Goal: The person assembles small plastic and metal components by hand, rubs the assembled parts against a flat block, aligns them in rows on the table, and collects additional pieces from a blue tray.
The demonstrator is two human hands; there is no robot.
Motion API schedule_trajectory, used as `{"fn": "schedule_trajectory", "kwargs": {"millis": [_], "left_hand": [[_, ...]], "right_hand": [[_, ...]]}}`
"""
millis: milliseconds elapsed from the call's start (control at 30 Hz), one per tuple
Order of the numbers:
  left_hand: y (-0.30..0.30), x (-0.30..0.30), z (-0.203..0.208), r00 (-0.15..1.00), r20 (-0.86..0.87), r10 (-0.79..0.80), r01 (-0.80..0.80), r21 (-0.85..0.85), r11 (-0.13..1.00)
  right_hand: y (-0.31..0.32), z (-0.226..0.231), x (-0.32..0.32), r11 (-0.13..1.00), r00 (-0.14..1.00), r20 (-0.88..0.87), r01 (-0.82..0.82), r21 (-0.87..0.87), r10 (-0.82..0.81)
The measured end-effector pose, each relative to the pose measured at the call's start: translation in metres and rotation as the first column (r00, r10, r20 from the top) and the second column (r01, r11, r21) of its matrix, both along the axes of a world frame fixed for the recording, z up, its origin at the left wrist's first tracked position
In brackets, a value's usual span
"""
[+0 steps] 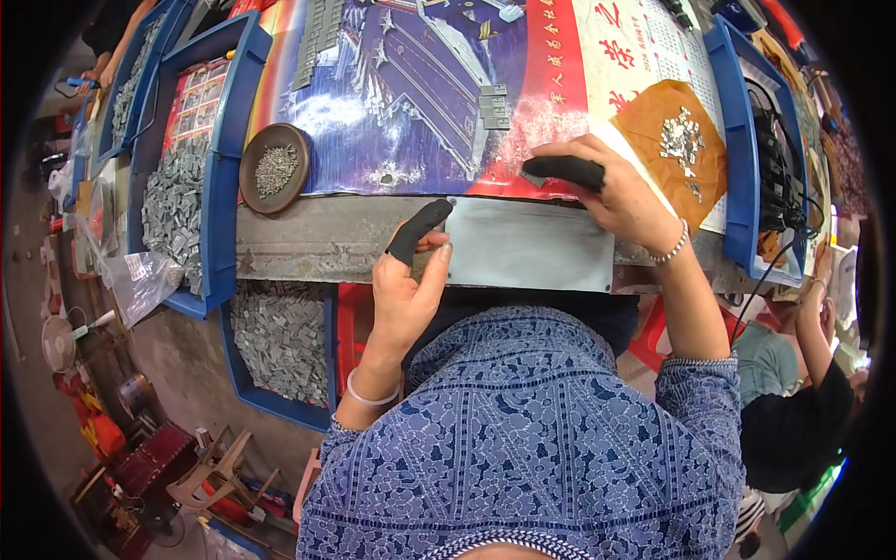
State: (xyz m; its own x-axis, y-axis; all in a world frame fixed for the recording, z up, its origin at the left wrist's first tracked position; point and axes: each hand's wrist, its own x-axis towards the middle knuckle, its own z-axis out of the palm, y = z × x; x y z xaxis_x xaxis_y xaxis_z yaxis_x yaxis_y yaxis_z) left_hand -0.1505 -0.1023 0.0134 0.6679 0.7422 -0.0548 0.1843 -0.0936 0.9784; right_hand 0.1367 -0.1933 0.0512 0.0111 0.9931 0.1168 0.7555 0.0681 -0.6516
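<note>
At bench edge: left hand (403, 285) pinches one grey sheet (529, 245); right hand (611, 191) fingers closed on one small metal piece (533, 177).

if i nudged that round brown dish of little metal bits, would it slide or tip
The round brown dish looks shallow and wide, so it would likely slide rather than tip. It rests on the glossy poster, probably slippery. The small metal bits lie loose, so they may scatter.
</note>
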Motion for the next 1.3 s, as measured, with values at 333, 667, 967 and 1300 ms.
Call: {"fn": "schedule_trajectory", "kwargs": {"millis": [333, 667, 967, 1300], "left_hand": [[-0.009, 0.004, -0.002, 0.998, 0.049, 0.036, -0.038, 0.035, 0.999], [0.002, 0.01, 0.003, 0.999, 0.046, 0.026, -0.026, -0.007, 1.0], [0.017, 0.025, 0.022, 1.0, -0.02, -0.023, 0.027, 0.217, 0.976], [0.071, 0.1, 0.001, 0.992, -0.067, -0.109, 0.125, 0.682, 0.721]], "right_hand": [[0.031, -0.001, 0.016, 0.912, 0.851, 0.328, -0.387, -0.14, 0.411], [0.031, -0.026, -0.017, 0.991, 0.991, -0.024, 0.13, 0.036, -0.13], [0.053, -0.037, -0.027, 0.957, 0.962, -0.01, 0.273, 0.102, -0.273], [0.08, -0.044, 0.005, 0.954, 0.963, -0.139, 0.254, 0.161, -0.233]]}}
